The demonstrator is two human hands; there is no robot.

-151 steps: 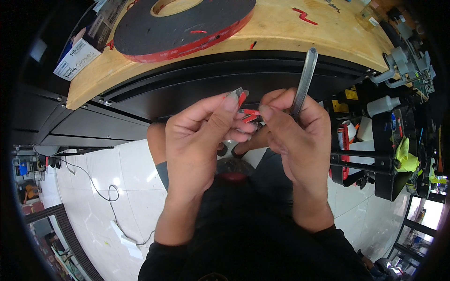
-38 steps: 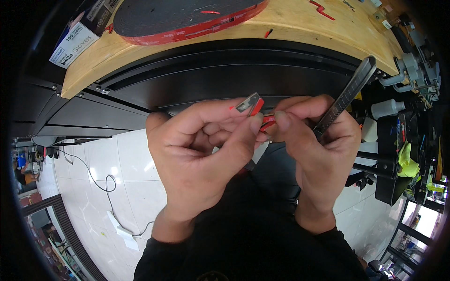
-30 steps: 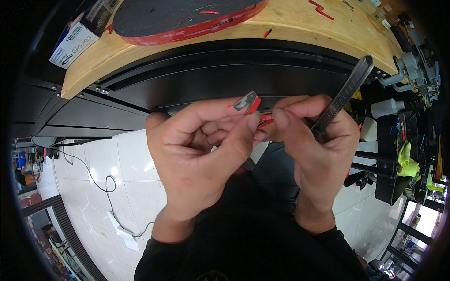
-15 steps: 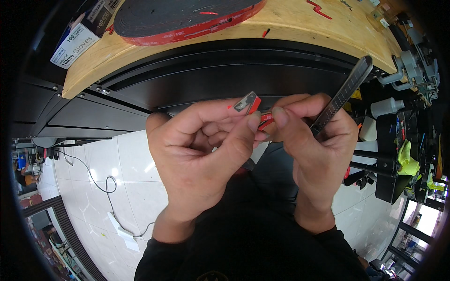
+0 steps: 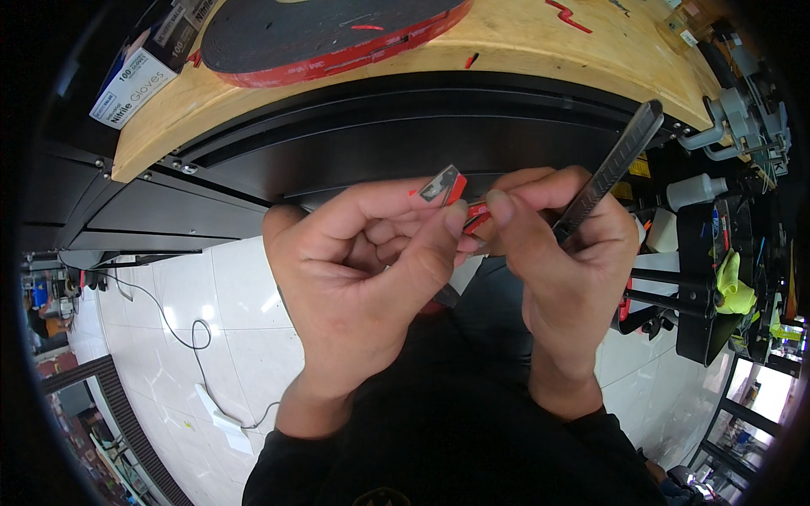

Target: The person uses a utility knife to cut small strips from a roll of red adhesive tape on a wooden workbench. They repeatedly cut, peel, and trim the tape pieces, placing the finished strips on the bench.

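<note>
My left hand (image 5: 354, 278) is closed, pinching a small grey piece with red-backed tape (image 5: 444, 185) on it between thumb and fingers. Close beside it, my right hand (image 5: 574, 253) pinches a short red-backed tape strip (image 5: 479, 211) between thumb and forefinger, its other end at my left fingertips. A dark utility knife (image 5: 614, 164) with a ridged body is tucked in my right hand, slanting up and to the right. Its lower end is hidden by the hand.
Ahead is a wooden workbench (image 5: 540, 63) with a large roll of red-backed tape (image 5: 337, 63), red scraps (image 5: 569, 17) and a glove box (image 5: 139, 80). Clamps (image 5: 734, 122) hang at the right, above a black tool cart (image 5: 696, 278). A cable (image 5: 198, 346) lies on the tiled floor.
Both hands keep nearly the same pose and grip. The knife and right hand have shifted slightly to the left. The bench appears slightly moved in the view.
</note>
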